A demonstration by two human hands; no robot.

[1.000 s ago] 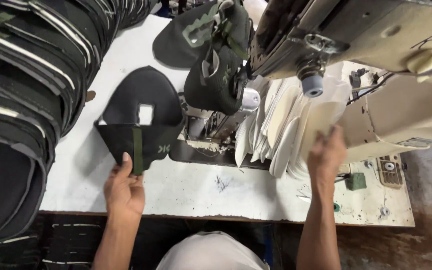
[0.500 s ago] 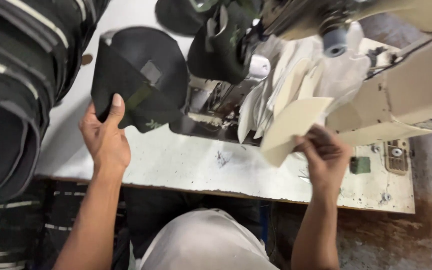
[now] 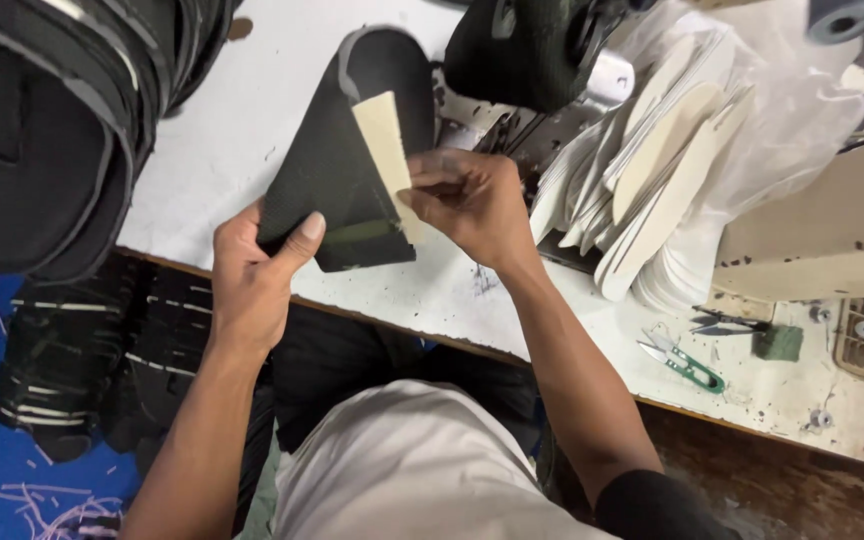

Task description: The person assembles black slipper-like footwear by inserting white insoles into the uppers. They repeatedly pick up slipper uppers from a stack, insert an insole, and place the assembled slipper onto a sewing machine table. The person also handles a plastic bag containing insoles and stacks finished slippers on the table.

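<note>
- Over the near edge of the white table (image 3: pixel 202 130), the left hand (image 3: pixel 252 275) pinches the lower corner of a dark cap piece (image 3: pixel 337 165).
- Right hand (image 3: pixel 472 205) presses a cream stiffener strip (image 3: pixel 392 150) against that piece, fingers closed on it.
- Just right, a stack of cream visor blanks (image 3: pixel 652 190) crowds the sewing machine (image 3: pixel 832 230).
- Green thread snips (image 3: pixel 687 365) lie near the table's front edge.
- Bare tabletop lies left of the piece, up to the piled black caps (image 3: pixel 42 130).

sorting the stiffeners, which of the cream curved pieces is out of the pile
The cream piece pinched by the right hand against the dark cap panel; all the others sit fanned in the stack by the sewing machine.
</note>
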